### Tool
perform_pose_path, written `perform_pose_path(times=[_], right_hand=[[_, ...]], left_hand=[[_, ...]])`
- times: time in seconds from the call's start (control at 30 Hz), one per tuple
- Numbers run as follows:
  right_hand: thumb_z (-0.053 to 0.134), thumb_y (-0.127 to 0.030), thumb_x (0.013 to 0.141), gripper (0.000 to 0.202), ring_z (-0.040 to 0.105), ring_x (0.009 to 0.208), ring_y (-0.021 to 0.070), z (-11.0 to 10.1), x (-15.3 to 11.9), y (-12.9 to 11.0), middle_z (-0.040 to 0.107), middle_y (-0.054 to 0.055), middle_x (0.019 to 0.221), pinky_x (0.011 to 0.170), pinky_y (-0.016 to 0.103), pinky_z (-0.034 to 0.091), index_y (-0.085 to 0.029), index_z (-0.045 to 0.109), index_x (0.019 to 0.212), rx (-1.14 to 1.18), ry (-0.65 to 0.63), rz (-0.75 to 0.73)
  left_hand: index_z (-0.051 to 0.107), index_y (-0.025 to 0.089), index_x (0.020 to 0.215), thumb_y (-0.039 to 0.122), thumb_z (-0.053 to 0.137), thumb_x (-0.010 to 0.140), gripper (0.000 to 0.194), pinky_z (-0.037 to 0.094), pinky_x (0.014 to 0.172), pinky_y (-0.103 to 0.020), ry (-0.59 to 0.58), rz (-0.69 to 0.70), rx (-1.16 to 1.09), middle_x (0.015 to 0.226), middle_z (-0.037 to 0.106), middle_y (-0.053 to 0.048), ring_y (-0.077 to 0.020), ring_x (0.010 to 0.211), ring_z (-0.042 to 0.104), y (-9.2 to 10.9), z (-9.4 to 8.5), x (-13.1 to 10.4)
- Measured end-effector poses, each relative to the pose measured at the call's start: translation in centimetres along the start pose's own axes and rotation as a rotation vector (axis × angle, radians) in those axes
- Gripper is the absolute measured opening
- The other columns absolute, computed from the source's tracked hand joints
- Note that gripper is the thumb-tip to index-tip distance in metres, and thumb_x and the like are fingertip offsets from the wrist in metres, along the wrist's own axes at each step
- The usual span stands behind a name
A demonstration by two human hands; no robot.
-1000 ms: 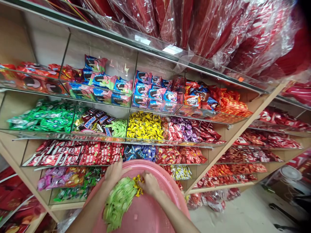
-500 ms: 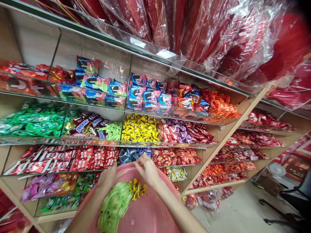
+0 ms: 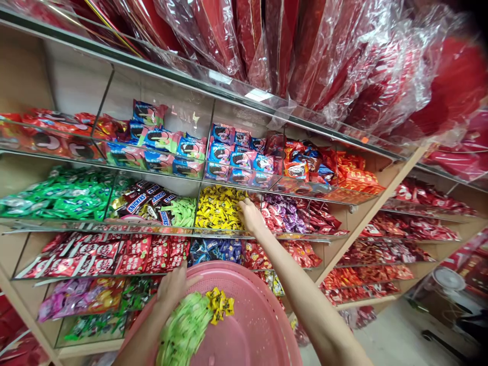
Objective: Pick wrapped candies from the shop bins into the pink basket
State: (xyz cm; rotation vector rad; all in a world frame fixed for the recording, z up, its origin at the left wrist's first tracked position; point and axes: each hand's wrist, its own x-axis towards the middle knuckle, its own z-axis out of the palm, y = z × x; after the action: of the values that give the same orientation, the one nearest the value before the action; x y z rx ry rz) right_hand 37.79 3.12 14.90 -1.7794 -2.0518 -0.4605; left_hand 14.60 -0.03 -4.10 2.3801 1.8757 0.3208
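Head view, inspected from yellow sweets (image 3: 217, 209) outward. Found loose in a heap, in a middle-shelf compartment behind a clear front strip. Reached at the right edge of the heap by the right hand (image 3: 252, 218), with curled fingers (image 3: 244, 205) touching or almost touching the wrappers. Could not tell whether closed on any sweet. Noted below: a pink basin (image 3: 247, 330), round and with small holes near the rim. Gripped at its far-left rim by the left hand (image 3: 171, 288), with thumb inside and bent fingers over the edge, closed on the rim and partly hidden. Seen inside the basin: a large pale green heap (image 3: 185, 325) toward the left, somewhat blurred, and a small yellow heap (image 3: 220, 305) touching its right side. Recorded left of the shelf heap: pale green sweets (image 3: 182, 211), then Snickers bars (image 3: 143, 199), then bright green packets (image 3: 68, 195). Recorded to the right: red and purple sweets (image 3: 287, 213). Noted on the shelf above: blue biscuit packs (image 3: 240, 157), stacked in rows. Noted on the shelf below: red packets (image 3: 152, 254) and, beside them, blue sweets (image 3: 215, 251). Observed at the top: large red goods (image 3: 285, 46) in clear plastic. Seen at lower right: pale floor (image 3: 385, 338).
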Motion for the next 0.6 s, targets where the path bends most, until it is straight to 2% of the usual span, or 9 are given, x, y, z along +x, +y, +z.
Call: perform_pose_path(times=[0.17, 0.3, 0.47, 0.6], right_hand=[[0.039, -0.011, 0.083, 0.023, 0.05, 0.094, 0.0187, 1.0, 0.5, 0.1, 0.052, 0.008, 0.103, 0.068, 0.026, 0.038, -0.02, 0.053, 0.098, -0.106, -0.021, 0.033], [0.036, -0.016, 0.087, 0.02, 0.051, 0.09, 0.0183, 1.7, 0.6, 0.4, 0.052, 0.008, 0.101, 0.063, 0.026, 0.036, -0.02, 0.053, 0.094, -0.136, -0.006, 0.037], [0.032, -0.019, 0.089, 0.022, 0.051, 0.08, 0.0171, 1.6, 0.3, 0.5, 0.053, 0.007, 0.093, 0.059, 0.027, 0.032, -0.019, 0.054, 0.092, -0.104, 0.101, 0.055], [0.034, -0.019, 0.088, 0.021, 0.05, 0.078, 0.0168, 0.2, -0.5, 0.3, 0.053, 0.007, 0.093, 0.06, 0.027, 0.034, -0.019, 0.055, 0.092, 0.046, 0.245, 0.026]], left_hand=[[0.05, 0.012, 0.109, 0.058, 0.033, 0.081, 0.057, 0.047, 0.066, -0.037, -0.007, -0.013, -0.001, 0.088, 0.068, -0.018, -0.0316, 0.085, 0.065, 0.0, 0.0, 0.0], [0.048, 0.011, 0.112, 0.054, 0.032, 0.083, 0.054, 0.047, 0.067, -0.038, -0.025, -0.027, -0.018, 0.089, 0.067, -0.018, -0.0319, 0.085, 0.064, 0.1, -0.1, -0.1], [0.049, 0.011, 0.11, 0.055, 0.03, 0.083, 0.054, 0.047, 0.067, -0.037, -0.026, -0.034, -0.018, 0.089, 0.067, -0.017, -0.0313, 0.086, 0.064, 0.2, -0.4, -0.2], [0.048, 0.011, 0.112, 0.059, 0.031, 0.081, 0.06, 0.047, 0.067, -0.037, -0.029, -0.04, -0.012, 0.09, 0.068, -0.017, -0.0315, 0.086, 0.064, 0.3, -0.5, -0.3]])
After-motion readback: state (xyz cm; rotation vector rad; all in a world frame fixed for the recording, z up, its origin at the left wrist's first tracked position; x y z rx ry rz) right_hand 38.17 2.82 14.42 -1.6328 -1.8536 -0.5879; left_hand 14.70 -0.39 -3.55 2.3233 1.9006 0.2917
